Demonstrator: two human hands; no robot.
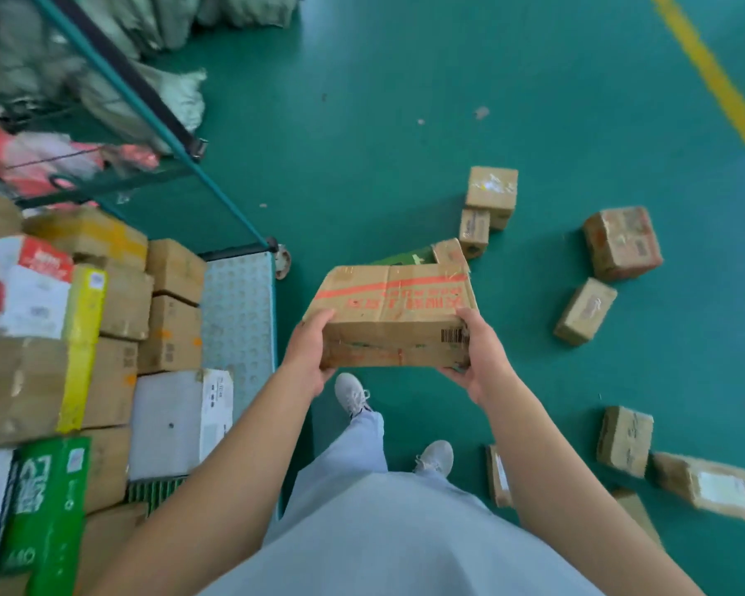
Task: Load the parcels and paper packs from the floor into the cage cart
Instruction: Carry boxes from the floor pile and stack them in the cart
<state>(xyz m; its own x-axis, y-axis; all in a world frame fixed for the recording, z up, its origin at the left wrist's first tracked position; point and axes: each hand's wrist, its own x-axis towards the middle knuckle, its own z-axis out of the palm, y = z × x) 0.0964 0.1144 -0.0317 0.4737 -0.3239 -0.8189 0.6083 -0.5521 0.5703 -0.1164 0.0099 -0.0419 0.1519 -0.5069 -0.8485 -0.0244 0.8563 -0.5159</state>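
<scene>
Your left hand (308, 346) and right hand (476, 350) grip the dented brown cardboard box with red print (394, 314) by its ends (soft, probably light); support its underside.

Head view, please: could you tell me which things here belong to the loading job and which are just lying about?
Job:
- red-printed carton, held by left hand and right hand
- parcels on the floor
- cage cart

Lying about:
- grey-green sacks
- yellow floor line
</scene>
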